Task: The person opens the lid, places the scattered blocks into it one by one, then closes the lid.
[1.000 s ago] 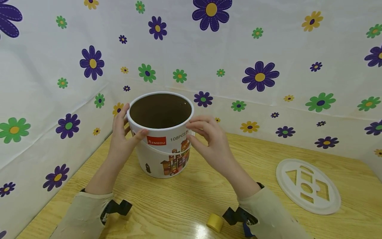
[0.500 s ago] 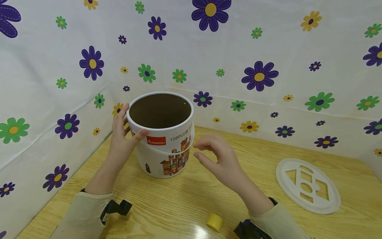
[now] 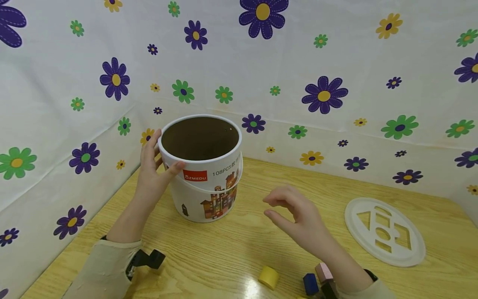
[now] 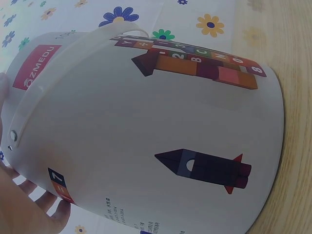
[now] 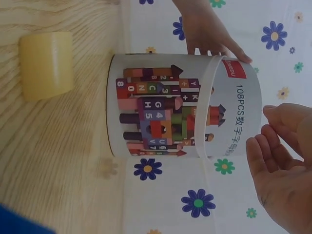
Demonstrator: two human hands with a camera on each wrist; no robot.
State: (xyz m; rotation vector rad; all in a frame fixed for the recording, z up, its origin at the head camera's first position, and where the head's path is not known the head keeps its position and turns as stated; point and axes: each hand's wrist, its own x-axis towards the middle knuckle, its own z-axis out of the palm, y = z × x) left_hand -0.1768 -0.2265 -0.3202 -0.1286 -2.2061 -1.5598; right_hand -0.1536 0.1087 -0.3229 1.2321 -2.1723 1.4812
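A white bucket (image 3: 198, 199) with a red label and printed coloured blocks stands upright on the table. Its open mouth shows a dark brown inside. My left hand (image 3: 151, 176) grips the bucket's left side near the rim, thumb on the front and fingers round the wall; the left wrist view also shows those fingers (image 4: 46, 202) against it. The bucket's handle (image 3: 214, 192) hangs down across its front. My right hand (image 3: 295, 216) holds nothing, fingers loosely curved above the table to the right of the bucket. In the right wrist view, this hand (image 5: 287, 165) overlaps the rim area.
A yellow cylinder block (image 3: 269, 277) lies near the table's front. Beside the right forearm are a blue block (image 3: 310, 284) and a pink block (image 3: 323, 272). A white round lid (image 3: 372, 232) with shaped holes lies at the right. A flowered cloth (image 3: 284, 62) hangs behind.
My right hand has left the bucket's right rim and moved right and toward me, uncovering the blue and pink blocks. The left hand and the bucket have stayed put.
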